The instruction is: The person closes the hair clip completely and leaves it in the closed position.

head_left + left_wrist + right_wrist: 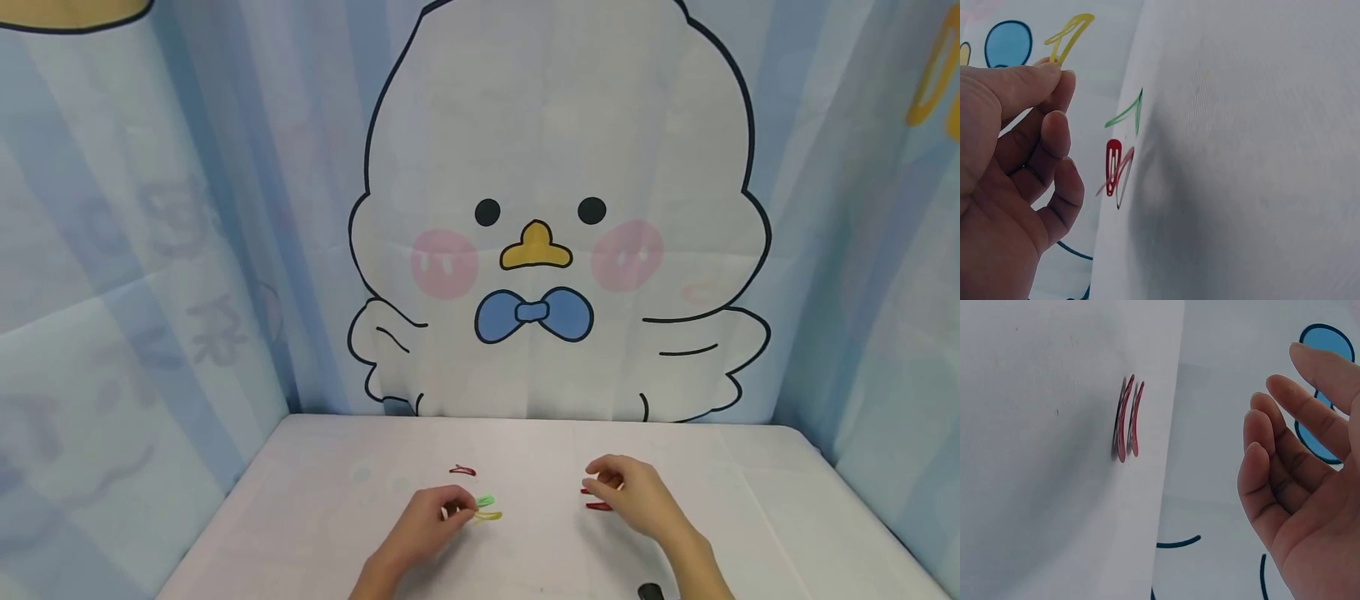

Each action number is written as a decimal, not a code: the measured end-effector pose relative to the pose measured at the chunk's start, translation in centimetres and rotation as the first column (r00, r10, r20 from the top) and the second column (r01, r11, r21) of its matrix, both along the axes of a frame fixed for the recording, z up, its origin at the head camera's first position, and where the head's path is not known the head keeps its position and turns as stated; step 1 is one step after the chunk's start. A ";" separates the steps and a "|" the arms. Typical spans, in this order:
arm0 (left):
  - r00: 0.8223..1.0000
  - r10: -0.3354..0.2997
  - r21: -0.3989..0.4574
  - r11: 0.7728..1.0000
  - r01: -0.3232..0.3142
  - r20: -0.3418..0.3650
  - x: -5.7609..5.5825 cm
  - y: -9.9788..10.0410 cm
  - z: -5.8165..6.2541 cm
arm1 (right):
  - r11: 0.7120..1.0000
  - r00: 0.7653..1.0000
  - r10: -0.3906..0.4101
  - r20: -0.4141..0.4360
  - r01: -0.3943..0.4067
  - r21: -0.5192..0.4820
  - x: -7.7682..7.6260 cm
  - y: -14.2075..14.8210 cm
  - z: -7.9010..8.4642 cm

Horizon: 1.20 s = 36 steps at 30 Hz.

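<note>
My left hand point(426, 527) pinches one end of a yellow snap hair clip point(1071, 36) between thumb and forefinger, and the clip stands opened out. Beside it in the head view is a green hair clip point(485, 501), its arms spread apart in the left wrist view. A red hair clip point(462, 470) lies a little farther back on the table. Over on the right, my right hand point(637, 498) hovers with thumb and fingers apart, holding nothing. Under it two red hair clips point(1124, 422) lie side by side on the tabletop, partly hidden by the fingers in the head view.
The white table point(540, 558) meets a fabric backdrop point(555, 375) printed with a cartoon bird. Similar cloth hangs at both sides. A small dark object point(650, 591) shows at the lower edge, by the right forearm.
</note>
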<state>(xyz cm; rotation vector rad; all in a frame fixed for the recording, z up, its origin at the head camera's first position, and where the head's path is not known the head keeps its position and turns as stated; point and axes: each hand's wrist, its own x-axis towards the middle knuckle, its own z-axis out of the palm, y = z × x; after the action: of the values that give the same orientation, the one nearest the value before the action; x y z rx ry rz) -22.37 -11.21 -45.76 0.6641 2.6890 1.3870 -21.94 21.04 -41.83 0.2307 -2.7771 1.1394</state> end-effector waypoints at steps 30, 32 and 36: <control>0.999 0.031 0.178 0.983 -0.035 0.028 1.2 4.0 0.9 | 0.987 0.991 0.126 -0.051 -0.130 -0.093 1.2 -3.1 0.0; 0.999 0.028 0.182 0.983 -0.035 0.039 1.2 4.2 0.9 | 0.985 0.989 0.141 -0.051 -0.146 -0.096 1.2 -3.4 -0.1; 0.998 0.020 0.192 0.981 -0.031 0.056 1.3 4.5 0.9 | 0.976 0.981 0.185 -0.062 -0.191 -0.106 1.3 -3.9 -0.1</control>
<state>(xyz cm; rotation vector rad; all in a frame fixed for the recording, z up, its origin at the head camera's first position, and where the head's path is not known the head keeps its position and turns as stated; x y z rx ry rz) -21.09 -6.69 -44.83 0.5969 2.5530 1.6621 -20.65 17.17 -41.89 0.5130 -2.6813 1.3065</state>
